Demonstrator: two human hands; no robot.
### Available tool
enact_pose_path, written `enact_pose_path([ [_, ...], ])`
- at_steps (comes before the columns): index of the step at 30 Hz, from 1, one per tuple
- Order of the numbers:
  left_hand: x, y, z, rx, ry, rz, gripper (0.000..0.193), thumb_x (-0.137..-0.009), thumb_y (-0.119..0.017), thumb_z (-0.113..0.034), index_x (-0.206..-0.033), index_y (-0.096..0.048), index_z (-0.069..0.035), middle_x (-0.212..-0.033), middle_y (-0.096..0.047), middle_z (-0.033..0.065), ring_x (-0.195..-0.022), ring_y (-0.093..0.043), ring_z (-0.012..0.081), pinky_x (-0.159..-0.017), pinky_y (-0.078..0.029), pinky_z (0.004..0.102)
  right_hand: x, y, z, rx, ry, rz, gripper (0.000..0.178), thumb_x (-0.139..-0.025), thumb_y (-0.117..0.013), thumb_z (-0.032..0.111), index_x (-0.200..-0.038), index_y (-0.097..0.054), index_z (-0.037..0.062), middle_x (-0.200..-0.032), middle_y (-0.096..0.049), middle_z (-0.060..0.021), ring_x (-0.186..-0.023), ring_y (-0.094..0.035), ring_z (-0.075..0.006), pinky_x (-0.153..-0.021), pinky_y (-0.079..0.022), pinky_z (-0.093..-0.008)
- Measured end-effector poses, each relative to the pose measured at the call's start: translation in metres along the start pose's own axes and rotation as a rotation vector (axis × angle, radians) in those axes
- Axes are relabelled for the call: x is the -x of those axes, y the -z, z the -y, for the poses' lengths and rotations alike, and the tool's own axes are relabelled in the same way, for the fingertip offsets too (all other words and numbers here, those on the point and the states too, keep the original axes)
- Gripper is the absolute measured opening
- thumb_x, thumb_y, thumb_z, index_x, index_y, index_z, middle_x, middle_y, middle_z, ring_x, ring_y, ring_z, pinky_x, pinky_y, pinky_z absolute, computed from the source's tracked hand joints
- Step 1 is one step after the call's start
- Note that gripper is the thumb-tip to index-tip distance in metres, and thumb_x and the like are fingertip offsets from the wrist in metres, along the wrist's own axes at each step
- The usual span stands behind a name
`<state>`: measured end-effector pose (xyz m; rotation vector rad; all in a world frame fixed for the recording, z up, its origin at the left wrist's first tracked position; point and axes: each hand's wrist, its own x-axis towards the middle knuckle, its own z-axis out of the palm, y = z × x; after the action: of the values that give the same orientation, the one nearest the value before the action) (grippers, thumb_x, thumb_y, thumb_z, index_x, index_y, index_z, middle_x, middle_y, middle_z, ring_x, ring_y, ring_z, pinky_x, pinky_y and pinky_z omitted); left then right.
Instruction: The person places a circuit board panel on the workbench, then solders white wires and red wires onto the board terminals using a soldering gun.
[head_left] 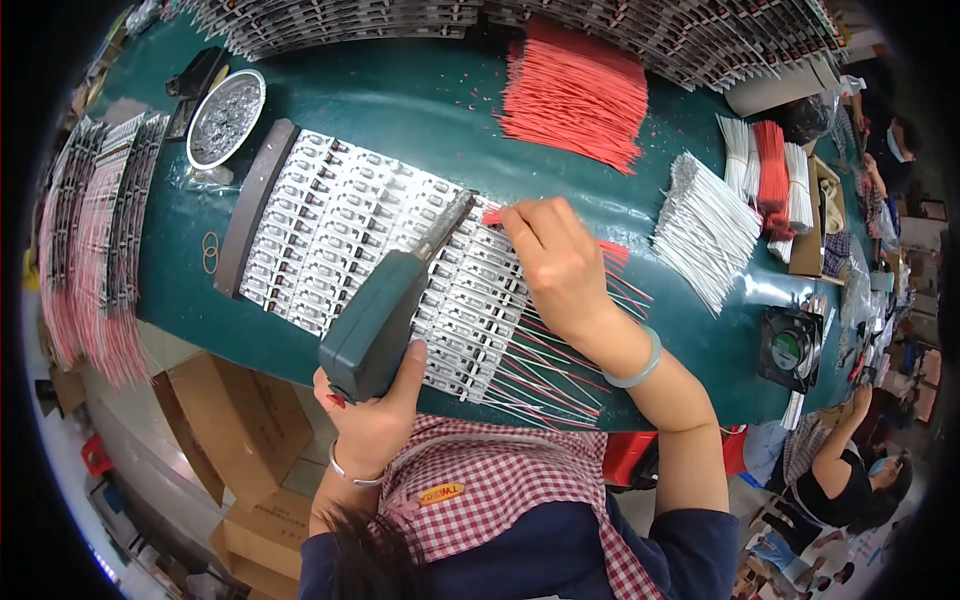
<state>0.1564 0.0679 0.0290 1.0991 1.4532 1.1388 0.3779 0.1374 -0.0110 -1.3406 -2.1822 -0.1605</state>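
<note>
My left hand (372, 428) is wrapped round the handle of a dark green soldering gun (372, 325). The metal tip of the gun reaches the upper right corner of a panel of white circuit boards (345, 215), which carries rows of small components. Right beside that tip, my right hand (555, 262) pinches a short red wire (492, 217) at the panel's edge. Red and white wires (545, 375) stick out from the panel's right side below my right hand. A dark bar (258, 210) lies along the panel's left end.
A pile of red wires (575, 95) lies at the far side of the green table (420, 80). White wires (705, 230) are heaped to the right, near a black fan (790, 345). A silver bowl (228, 118) and stacked wired boards (100, 230) are at left. Cardboard boxes (240, 420) stand below.
</note>
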Motion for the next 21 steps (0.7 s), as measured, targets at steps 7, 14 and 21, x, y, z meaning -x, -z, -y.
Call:
enact_pose_path([
  [7, -0.0083, -0.0053, -0.0004, -0.088, -0.130, 0.060, 0.021, -0.083, -0.079, 0.001, -0.102, -0.070, 0.005, -0.090, -0.070, 0.0024, -0.077, -0.061, 0.0071, -0.069, -0.049, 0.0232, 0.0031, -0.0032, -0.0010, 0.018, 0.014, 0.017, 0.031, -0.071, -0.065, 0.003, -0.100, -0.066, -0.0092, -0.097, -0.061, -0.0155, -0.086, -0.058, -0.0271, -0.069, -0.054, -0.0341],
  [14, -0.0076, -0.0077, 0.0027, -0.100, -0.127, 0.069, 0.020, -0.083, -0.079, 0.000, -0.100, -0.069, 0.005, -0.086, -0.069, 0.0029, -0.075, -0.060, 0.0074, -0.066, -0.049, 0.0237, 0.0032, -0.0037, -0.0004, 0.029, 0.018, 0.021, 0.032, -0.072, -0.065, 0.003, -0.102, -0.066, -0.0094, -0.099, -0.062, -0.0162, -0.088, -0.059, -0.0276, -0.071, -0.055, -0.0349],
  [21, -0.0096, -0.0083, 0.0045, -0.122, -0.078, 0.100, 0.017, -0.084, -0.075, 0.000, -0.098, -0.068, 0.005, -0.087, -0.069, 0.0052, -0.073, -0.059, 0.0084, -0.066, -0.049, 0.0249, 0.0019, -0.0028, -0.0001, 0.013, 0.014, 0.021, 0.033, -0.072, -0.065, 0.004, -0.102, -0.066, -0.0096, -0.097, -0.061, -0.0153, -0.087, -0.059, -0.0272, -0.071, -0.054, -0.0348],
])
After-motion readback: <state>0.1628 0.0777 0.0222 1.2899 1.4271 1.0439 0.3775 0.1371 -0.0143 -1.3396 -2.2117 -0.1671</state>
